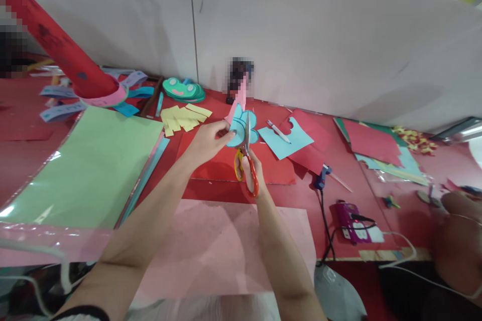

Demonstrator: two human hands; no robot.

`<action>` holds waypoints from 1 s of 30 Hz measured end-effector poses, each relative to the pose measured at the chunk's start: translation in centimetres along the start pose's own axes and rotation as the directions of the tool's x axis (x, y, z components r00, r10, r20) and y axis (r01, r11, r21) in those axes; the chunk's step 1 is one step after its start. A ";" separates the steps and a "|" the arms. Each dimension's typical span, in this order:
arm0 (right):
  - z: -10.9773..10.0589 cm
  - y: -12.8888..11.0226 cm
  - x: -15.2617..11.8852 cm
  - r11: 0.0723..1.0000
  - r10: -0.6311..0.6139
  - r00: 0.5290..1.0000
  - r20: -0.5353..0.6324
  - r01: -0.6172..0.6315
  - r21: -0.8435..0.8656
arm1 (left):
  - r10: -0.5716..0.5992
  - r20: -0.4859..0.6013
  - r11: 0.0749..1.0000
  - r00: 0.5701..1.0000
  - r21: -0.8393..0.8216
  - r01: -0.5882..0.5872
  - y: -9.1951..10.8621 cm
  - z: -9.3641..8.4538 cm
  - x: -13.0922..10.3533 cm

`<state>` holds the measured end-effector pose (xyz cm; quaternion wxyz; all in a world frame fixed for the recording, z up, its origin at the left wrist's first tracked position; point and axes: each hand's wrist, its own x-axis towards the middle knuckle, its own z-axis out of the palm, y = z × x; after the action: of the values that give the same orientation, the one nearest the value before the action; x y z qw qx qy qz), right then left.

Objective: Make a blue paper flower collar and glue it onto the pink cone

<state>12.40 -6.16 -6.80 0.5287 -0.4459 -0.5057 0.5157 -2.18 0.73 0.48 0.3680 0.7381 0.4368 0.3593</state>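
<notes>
Matt blue paper cutout (238, 128); scissors (247, 158) with shiny metal blades, glossy plastic handles.

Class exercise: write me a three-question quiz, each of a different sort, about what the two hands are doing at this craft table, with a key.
1. True or false: the right hand holds the scissors.
2. What colour is the paper shape pinched by the left hand? A) green B) light blue C) yellow
3. Fill in: the yellow paper strips lie on the table beside a ____ frog cutout.

Key: 1 true; 2 B; 3 green.
</notes>
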 end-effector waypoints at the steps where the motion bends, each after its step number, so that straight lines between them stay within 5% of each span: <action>1: 0.0 -0.1 0.0 1.000 0.004 1.000 0.001 -0.004 0.004 | -0.003 0.000 1.000 1.000 0.000 0.003 0.0 0.0 0.0; 18: 0.1 -0.1 -0.1 0.999 0.033 0.999 -0.007 -0.032 0.043 | 0.017 -0.064 1.000 0.998 -0.002 -0.017 -0.1 0.3 0.1; 30: 0.3 1.0 -0.1 0.999 0.034 0.999 -0.008 -0.034 0.035 | -0.046 -0.109 0.989 0.993 -0.145 0.030 -0.1 0.7 0.2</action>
<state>12.01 -6.20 -7.73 0.5296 -0.4473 -0.4869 0.5314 -1.57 0.80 0.10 0.4015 0.6801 0.4439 0.4233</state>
